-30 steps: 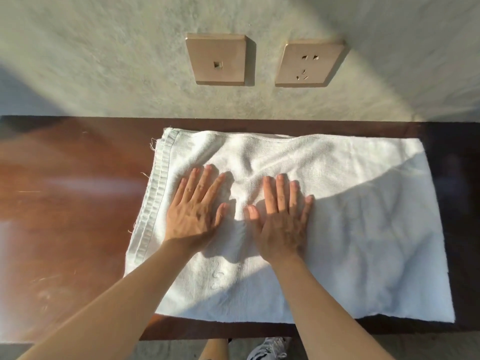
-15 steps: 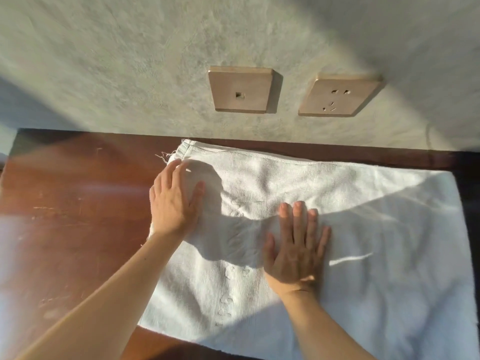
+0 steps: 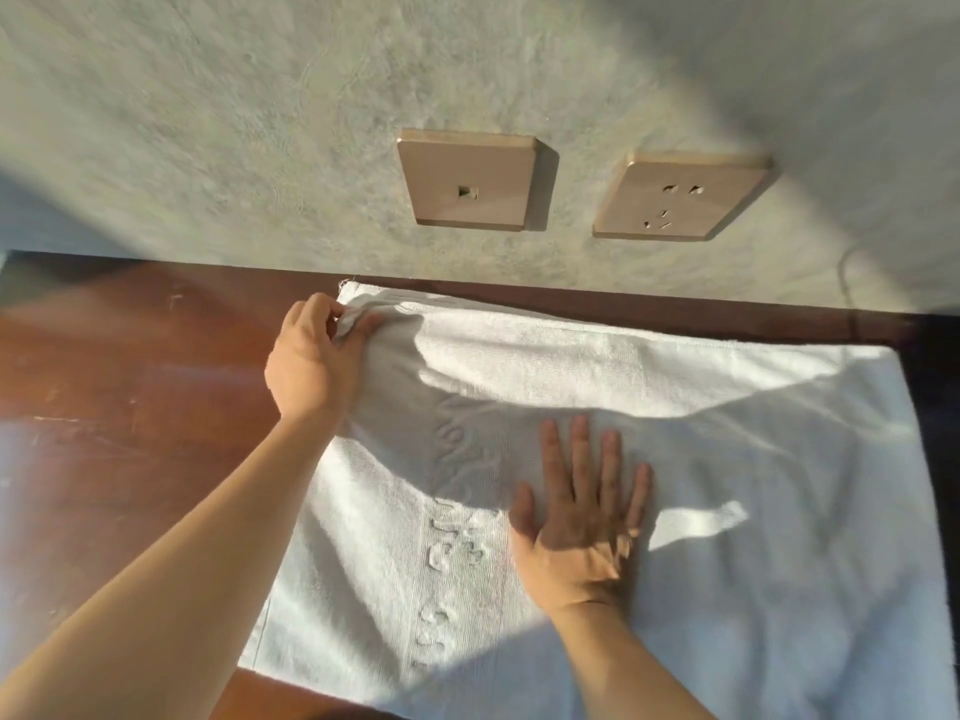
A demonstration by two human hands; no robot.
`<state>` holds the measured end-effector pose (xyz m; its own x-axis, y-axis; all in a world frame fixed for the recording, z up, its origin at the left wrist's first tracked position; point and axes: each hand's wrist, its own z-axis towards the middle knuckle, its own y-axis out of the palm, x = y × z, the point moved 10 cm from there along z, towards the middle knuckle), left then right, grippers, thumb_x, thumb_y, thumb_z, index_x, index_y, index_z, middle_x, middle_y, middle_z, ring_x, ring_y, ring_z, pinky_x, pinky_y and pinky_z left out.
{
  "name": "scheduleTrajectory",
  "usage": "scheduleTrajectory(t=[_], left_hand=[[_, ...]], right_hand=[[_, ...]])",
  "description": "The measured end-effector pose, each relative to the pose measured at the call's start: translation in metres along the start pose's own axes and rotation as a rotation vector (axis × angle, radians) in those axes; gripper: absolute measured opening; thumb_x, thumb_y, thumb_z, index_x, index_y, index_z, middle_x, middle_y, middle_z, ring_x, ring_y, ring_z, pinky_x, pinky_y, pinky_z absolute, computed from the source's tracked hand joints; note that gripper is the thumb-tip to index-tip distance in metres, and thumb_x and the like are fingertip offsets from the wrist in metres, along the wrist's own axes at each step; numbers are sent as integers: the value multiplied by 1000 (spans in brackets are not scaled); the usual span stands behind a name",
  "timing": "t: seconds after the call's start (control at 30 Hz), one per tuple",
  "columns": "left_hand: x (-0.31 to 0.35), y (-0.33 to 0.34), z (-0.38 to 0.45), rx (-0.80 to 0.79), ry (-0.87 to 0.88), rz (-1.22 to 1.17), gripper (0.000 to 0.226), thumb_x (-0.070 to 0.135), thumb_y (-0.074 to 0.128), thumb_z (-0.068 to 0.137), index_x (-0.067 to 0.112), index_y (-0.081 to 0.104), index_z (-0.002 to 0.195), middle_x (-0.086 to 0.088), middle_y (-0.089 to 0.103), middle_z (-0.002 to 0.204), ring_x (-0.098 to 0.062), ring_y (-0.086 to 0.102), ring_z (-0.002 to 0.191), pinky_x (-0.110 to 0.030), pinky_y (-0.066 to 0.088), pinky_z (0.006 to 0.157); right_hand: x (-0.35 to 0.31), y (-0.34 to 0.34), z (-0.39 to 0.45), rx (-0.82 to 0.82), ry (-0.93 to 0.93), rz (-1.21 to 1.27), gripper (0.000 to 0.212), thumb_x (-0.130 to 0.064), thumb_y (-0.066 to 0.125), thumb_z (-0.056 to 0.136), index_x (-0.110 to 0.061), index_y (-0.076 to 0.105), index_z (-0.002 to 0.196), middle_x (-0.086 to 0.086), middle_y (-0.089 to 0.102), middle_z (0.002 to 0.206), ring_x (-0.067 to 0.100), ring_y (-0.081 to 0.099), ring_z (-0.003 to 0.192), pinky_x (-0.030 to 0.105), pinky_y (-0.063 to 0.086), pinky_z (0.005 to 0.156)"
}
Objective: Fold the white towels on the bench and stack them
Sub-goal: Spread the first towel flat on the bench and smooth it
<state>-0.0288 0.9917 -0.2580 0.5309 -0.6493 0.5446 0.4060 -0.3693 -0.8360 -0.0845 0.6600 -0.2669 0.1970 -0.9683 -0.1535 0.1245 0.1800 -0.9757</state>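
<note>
A white towel (image 3: 727, 407) with raised lettering lies spread on the dark reddish wooden bench (image 3: 130, 407), reaching to the back edge by the wall. My left hand (image 3: 317, 361) pinches the towel's far left corner between thumb and fingers and lifts it slightly off the bench. My right hand (image 3: 582, 517) lies flat on the middle of the towel, fingers straight and spread, pressing it down.
A grey textured wall rises right behind the bench, with a network socket plate (image 3: 470, 180) and a power outlet plate (image 3: 678, 195) on it. Bare bench top shows left of the towel. The bench's front edge runs along the bottom left.
My left hand slid from the towel's middle to its far left corner and pinched it up. The right hand stayed flat on the towel. The camera tilted and moved closer.
</note>
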Motion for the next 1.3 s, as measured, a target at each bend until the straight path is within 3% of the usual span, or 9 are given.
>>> scheduleTrajectory(t=[0.17,0.23,0.3,0.4,0.57,0.8,1.0,1.17,1.3], left_hand=[[15,-7,-24,36,3,-7,48,57,57,95,27,56,133,-4,57,131,-27,54,120,-43,43,93],[44,-8,-60,25,183,90,53,55,48,100,32,45,147,-3,42,154,-26,35,144,-49,27,112],[77,19,-115,-180,400,100,57,54,39,102,33,35,155,0,20,168,-24,12,156,-51,11,123],[91,57,-185,-396,624,229,61,53,31,104,29,29,160,0,12,170,-24,4,157,-55,11,124],[80,67,-178,-409,701,326,62,55,28,105,31,21,161,2,17,169,-24,9,157,-53,13,125],[42,64,-100,-434,498,487,77,81,10,94,43,2,160,7,-5,170,-22,-11,156,-49,-10,124],[52,58,-81,-425,410,468,70,66,9,99,38,-2,161,0,-7,171,-26,-12,156,-50,-6,126],[116,79,-154,-530,826,363,59,45,19,107,32,7,163,1,3,170,-25,-5,157,-44,-5,127],[116,98,-124,-554,736,427,62,59,-8,101,42,-5,160,12,-9,169,-14,-14,155,-43,-12,125]], right_hand=[[1,-2,2,6,15,-18,66,-49,44,92,-23,43,153,6,37,161,36,33,149,65,26,116],[1,3,1,-46,-1,-18,68,-50,42,94,-24,38,156,6,29,165,35,26,152,65,20,118],[1,3,1,-67,2,-29,66,-49,40,94,-25,37,156,5,27,166,35,24,152,66,20,117],[1,-3,3,-18,26,-4,60,-43,41,97,-23,42,153,6,33,163,35,30,150,67,25,115],[2,-3,2,-14,28,34,59,-39,42,96,-21,44,152,7,35,162,36,29,150,66,21,117],[3,3,1,-31,5,5,64,-46,34,97,-23,37,156,6,29,165,36,23,153,65,17,119],[-1,0,3,2,8,-25,64,-47,35,96,-22,41,154,7,33,163,38,29,150,65,20,118],[0,-1,2,-9,5,-23,65,-48,38,95,-21,44,153,8,33,163,37,30,150,65,23,116],[0,-7,4,74,25,-28,61,-46,40,94,-21,51,148,8,42,157,38,38,146,65,29,113]])
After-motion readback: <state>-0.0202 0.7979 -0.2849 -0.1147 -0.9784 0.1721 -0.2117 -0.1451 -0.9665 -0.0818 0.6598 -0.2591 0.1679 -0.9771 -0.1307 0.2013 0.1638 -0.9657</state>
